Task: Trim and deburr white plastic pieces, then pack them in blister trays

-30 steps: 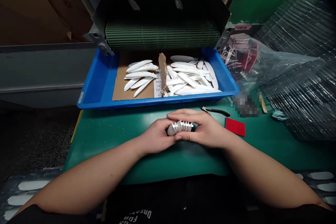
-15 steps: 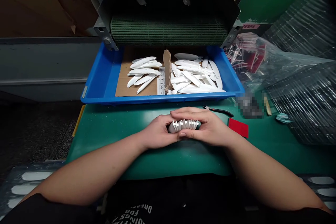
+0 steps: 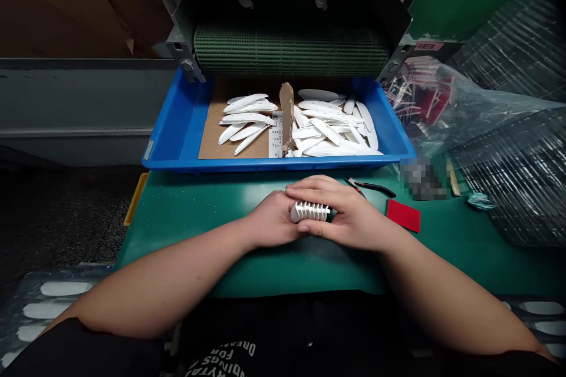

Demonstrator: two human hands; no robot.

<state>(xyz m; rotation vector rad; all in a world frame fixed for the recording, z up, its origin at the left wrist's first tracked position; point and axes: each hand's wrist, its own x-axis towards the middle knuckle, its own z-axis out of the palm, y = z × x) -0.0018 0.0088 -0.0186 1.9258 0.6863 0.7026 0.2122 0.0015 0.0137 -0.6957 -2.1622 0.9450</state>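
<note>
- Dark floor (image 3: 57, 212) lies far left, a clear tray (image 3: 92, 274) of white ovals low down.
- Blue tray (image 3: 170, 129) sits on the green bench (image 3: 186, 206), under a green mesh belt (image 3: 290, 50), holding white plastic blades on cardboard.
- Left hand (image 3: 272, 218) and right hand (image 3: 349, 215) clasp a slotted white part (image 3: 309, 211) on the bench's middle, just above it, both closed firmly; right fingers lie over the top, the right thumb in front.
- Its long axis runs nearly sideways, rounded end pointing left, the other end hidden by the right hand.
- Too hard a squeeze could crack its thin ribs; a slack grip could let it drop.
- Side cutters (image 3: 371, 188) and a red pad (image 3: 403, 215) lie just right of the right hand.
- Far right, a plastic bag (image 3: 418, 94) holds red and white bits.
</note>
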